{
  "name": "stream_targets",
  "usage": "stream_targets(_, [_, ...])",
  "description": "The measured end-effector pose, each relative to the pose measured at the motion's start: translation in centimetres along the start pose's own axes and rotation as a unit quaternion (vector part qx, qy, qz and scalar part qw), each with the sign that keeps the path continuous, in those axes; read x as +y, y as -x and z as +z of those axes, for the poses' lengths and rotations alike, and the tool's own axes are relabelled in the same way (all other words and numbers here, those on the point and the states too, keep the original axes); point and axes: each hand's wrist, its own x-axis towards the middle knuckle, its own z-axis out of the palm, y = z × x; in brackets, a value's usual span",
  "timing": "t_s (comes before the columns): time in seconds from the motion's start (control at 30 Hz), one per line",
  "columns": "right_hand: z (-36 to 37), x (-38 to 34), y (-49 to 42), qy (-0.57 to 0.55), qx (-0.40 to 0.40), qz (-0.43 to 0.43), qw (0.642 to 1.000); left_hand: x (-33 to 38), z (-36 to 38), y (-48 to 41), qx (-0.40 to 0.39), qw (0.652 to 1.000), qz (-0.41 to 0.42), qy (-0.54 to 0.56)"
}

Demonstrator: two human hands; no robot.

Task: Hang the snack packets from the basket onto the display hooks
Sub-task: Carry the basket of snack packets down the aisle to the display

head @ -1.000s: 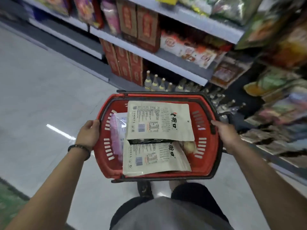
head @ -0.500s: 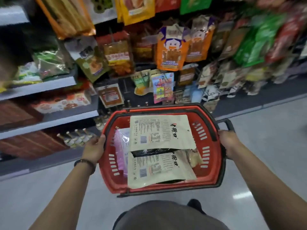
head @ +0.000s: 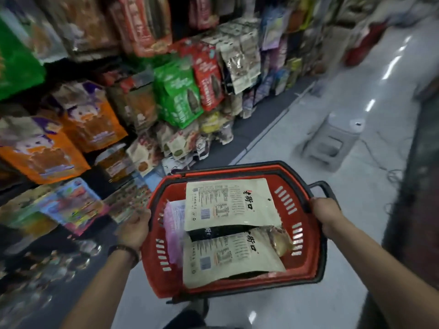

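left grip, right grip clasp basket

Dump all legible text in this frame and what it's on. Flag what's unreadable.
"老街口": on the upper cream packet in the basket.
"街口": on the lower cream packet; the upper packet covers its first character.
Fine print and barcodes on both cream packets: too small to read.
Print on the pink packet: too blurred to read.
Print on the hanging shelf packets: motion-blurred, none readable.

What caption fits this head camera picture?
Left hand and right hand grip a red basket of cream snack packets beside hanging snacks.
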Motion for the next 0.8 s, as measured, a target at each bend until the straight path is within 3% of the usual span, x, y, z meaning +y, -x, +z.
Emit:
stream_targets(0.27, [-6.5,-6.6,-10.4,-0.036,0.132,0.075,0.988,14.1,17.4,-12.1,-0.126,0.984,0.09,-0.088])
stream_targets(0.47, [-12.3,-10.7,-17.8,-0.088,0.202,0.129,0.967,25.4,29.7,-17.6,-0.194,0.967,0.089,-0.14])
stream_targets(0.6, [-15.7,-13.0,-24.1,-0.134,0.218,0.15,0.955,32.1,38.3,-19.4,-0.205,0.958,0.112,-0.169])
stream_targets(0.8, [-21.0,-17.7,-39.3,-0.169,0.168,0.139,0.961,40.1,51.1,-23.8,-0.184,0.956,0.106,-0.202])
